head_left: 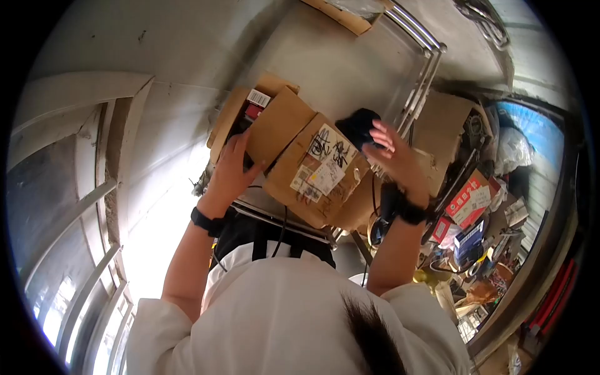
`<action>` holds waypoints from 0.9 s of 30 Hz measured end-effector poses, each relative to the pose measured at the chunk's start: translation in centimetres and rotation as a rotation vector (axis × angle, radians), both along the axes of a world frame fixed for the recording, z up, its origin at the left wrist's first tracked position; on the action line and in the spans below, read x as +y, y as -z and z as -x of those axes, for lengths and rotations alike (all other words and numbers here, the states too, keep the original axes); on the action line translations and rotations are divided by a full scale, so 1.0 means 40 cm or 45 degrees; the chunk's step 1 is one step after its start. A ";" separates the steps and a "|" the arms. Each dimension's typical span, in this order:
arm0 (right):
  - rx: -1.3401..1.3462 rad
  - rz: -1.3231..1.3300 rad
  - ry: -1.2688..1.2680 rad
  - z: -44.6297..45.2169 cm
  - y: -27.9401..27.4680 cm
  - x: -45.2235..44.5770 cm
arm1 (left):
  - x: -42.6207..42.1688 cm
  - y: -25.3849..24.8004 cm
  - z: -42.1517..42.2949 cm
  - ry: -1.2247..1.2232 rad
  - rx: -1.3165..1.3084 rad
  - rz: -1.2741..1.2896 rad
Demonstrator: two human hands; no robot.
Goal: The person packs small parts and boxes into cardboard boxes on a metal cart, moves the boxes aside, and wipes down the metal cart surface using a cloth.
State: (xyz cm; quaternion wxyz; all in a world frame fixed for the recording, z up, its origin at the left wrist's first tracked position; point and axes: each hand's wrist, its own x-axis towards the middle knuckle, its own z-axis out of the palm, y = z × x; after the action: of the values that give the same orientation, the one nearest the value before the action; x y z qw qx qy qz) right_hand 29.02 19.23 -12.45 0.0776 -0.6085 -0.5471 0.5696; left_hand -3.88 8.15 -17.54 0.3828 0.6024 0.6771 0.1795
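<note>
A brown cardboard box [284,128] with raised flaps stands in front of me. My left hand [230,170] is at its near left edge, thumb spread from the fingers, fingertips by the dark gap under a flap. Inside that gap show a white barcode label [258,98] and something red [253,111]. Beside it lies a cardboard piece with white labels and black scrawl [325,164]. My right hand [390,150] is over its right side, fingers apart, close to a soft-looking black object [357,128]. Whether the fingertips touch that object I cannot tell.
The boxes stand on a metal surface [325,59] with a tubular rail [419,87] at right. Another cardboard box [350,15] sits at the far end. Piled clutter with a red and white box [467,200] and blue box [469,240] fills the right. Barred windows [69,237] stand left.
</note>
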 end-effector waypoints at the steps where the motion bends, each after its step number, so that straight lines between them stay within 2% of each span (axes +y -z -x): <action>1: -0.158 -0.047 -0.014 0.000 -0.022 -0.048 | 0.005 0.004 0.003 0.016 0.034 0.012; 2: -0.260 -0.203 -0.092 -0.044 0.034 -0.113 | 0.009 0.009 0.007 -0.021 0.015 0.006; 5: -0.625 -0.337 -0.496 0.025 -0.064 -0.190 | 0.012 0.034 0.013 -0.123 -0.119 0.029; 7: -0.546 -0.493 -0.566 0.068 -0.077 -0.268 | 0.019 0.045 0.015 -0.173 -0.293 0.085; 11: -0.534 -0.694 -0.535 0.157 -0.026 -0.426 | 0.040 -0.037 -0.016 -0.032 -0.231 0.068; 14: -0.773 -0.903 -0.668 0.136 0.053 -0.469 | 0.035 -0.052 -0.033 0.021 -0.220 0.059; 17: -0.519 -0.874 -0.614 0.083 0.008 -0.437 | 0.032 -0.059 -0.028 0.145 -0.068 0.035; 20: -0.668 -1.151 -0.409 0.026 -0.037 -0.411 | 0.026 -0.072 -0.032 0.189 -0.001 0.043; 23: -0.744 -1.198 0.614 -0.043 0.058 -0.404 | 0.010 -0.048 -0.029 0.261 0.033 0.044; 25: -1.006 -1.013 0.503 -0.112 0.215 -0.459 | 0.004 -0.020 -0.028 0.278 0.060 0.013; 27: -0.917 -0.821 0.677 -0.114 0.233 -0.461 | 0.005 -0.020 -0.037 0.301 0.099 -0.026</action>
State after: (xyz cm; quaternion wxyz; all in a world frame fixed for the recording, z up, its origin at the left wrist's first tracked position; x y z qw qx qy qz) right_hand 33.58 0.80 -21.78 0.2094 -0.8274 -0.5132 0.0898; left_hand -2.42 8.33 -16.75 0.3684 0.6883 0.6139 0.1164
